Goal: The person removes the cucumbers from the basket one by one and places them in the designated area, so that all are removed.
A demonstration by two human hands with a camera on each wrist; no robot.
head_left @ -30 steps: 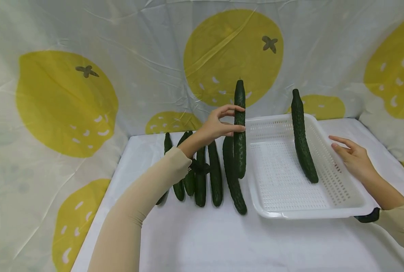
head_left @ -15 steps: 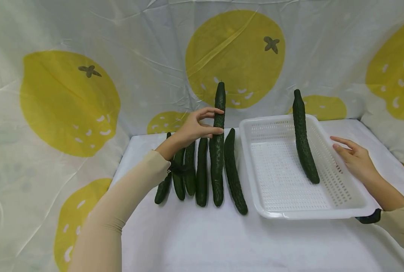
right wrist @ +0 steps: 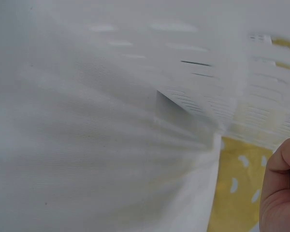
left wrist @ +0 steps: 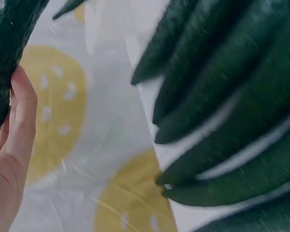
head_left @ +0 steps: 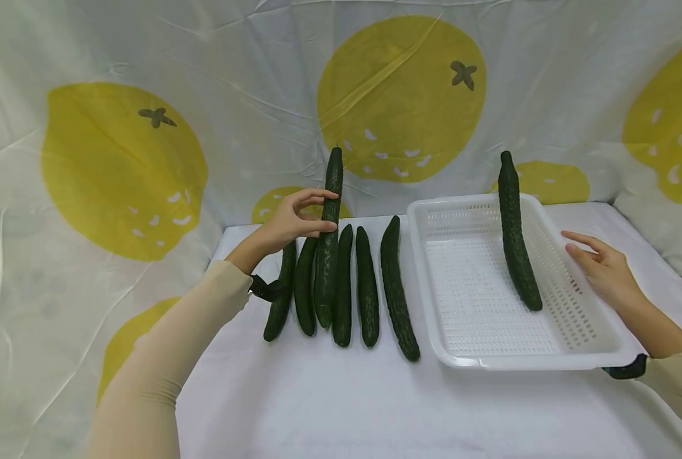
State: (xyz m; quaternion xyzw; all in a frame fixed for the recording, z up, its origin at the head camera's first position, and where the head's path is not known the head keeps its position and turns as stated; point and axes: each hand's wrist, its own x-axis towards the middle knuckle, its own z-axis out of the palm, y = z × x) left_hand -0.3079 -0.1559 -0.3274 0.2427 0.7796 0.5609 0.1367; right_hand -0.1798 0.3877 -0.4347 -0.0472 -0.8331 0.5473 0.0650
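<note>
My left hand (head_left: 289, 220) pinches a long dark green cucumber (head_left: 331, 255) between thumb and fingers. The cucumber stands nearly upright, its lower end overlapping a row of cucumbers (head_left: 368, 287) on the table. In the left wrist view the held cucumber (left wrist: 9, 43) is at the upper left, with the row fanned out at the right. Beside the right rim of a white perforated basket (head_left: 433, 319), my right hand (head_left: 605, 268) keeps its index finger extended and thumb close to the rim. One cucumber (head_left: 515, 236) leans inside the basket, its tip above the back rim.
A white cloth (head_left: 375, 408) covers the table. Behind it hangs a pale curtain (head_left: 249, 115) printed with yellow lemons. The basket stands to the right of the cucumber row, with the curved outermost cucumber (head_left: 399, 290) nearest to it.
My left hand has carried the cucumber leftward from beside the basket, across the row, and slightly lower. My right hand, the basket and the cucumber in it have stayed in place.
</note>
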